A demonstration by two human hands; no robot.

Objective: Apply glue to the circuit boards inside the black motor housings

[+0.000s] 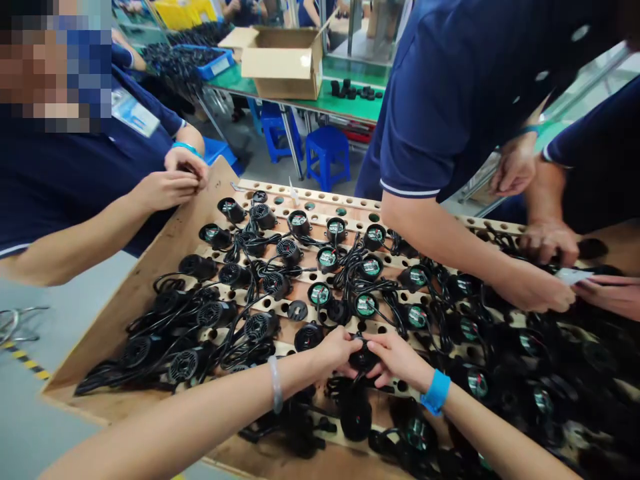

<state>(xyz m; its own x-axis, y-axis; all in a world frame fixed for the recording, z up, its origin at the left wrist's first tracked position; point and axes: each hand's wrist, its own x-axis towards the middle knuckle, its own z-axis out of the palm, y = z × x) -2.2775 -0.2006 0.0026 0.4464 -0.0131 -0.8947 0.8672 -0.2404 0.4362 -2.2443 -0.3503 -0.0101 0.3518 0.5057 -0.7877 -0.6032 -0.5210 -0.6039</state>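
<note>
Nearest to me, my left hand [336, 352] and my right hand [397, 360] met over one small black pump [363, 358], the fingers of both closed around its round body from either side. It sat near the front middle of the wooden tray [165, 257], among many others like it. I judged it light and rigid, a hard plastic shell that would not give under a squeeze, best taken by the body and not by the stiff trailing cable [235, 333], which looked ready to snag on its neighbours. Both my forearms reached in from the near edge and converged, wrists low; a clear bangle [275, 383] sat on the left wrist, a blue wristband [436, 392] on the right.

Beyond, rows of pumps stood in the drilled strips, some showing green labels [320, 294]. Further off, a co-worker's hand [537, 290] reached across the tray from the right, and another person's hands [175, 180] worked at the far left corner. Behind them stood a cardboard box [280, 67] on a green table [345, 107].
</note>
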